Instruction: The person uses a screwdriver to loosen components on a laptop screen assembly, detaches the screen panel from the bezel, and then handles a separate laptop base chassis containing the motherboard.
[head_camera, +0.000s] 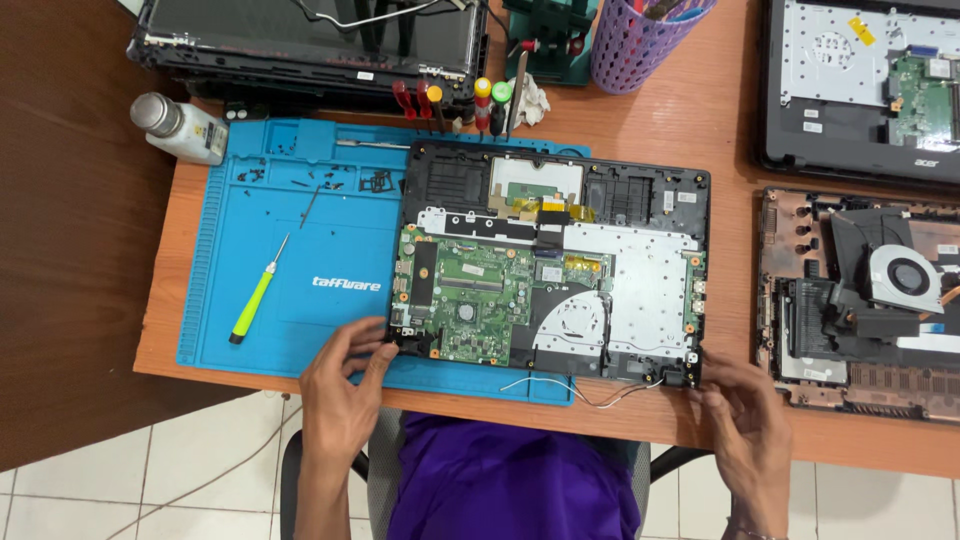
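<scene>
An opened black laptop base lies on a blue work mat, its green mainboard and silver shielding exposed. My left hand touches the base's near left corner with fingers spread. At the near right corner my right hand rests its fingertips on the hinge area. Thin white and black wires trail from the front edge between my hands. Neither hand holds anything.
A green-handled screwdriver and several loose screws lie on the mat. A white bottle, another laptop shell, upright screwdrivers and a purple basket stand behind. Two more opened laptops sit at right.
</scene>
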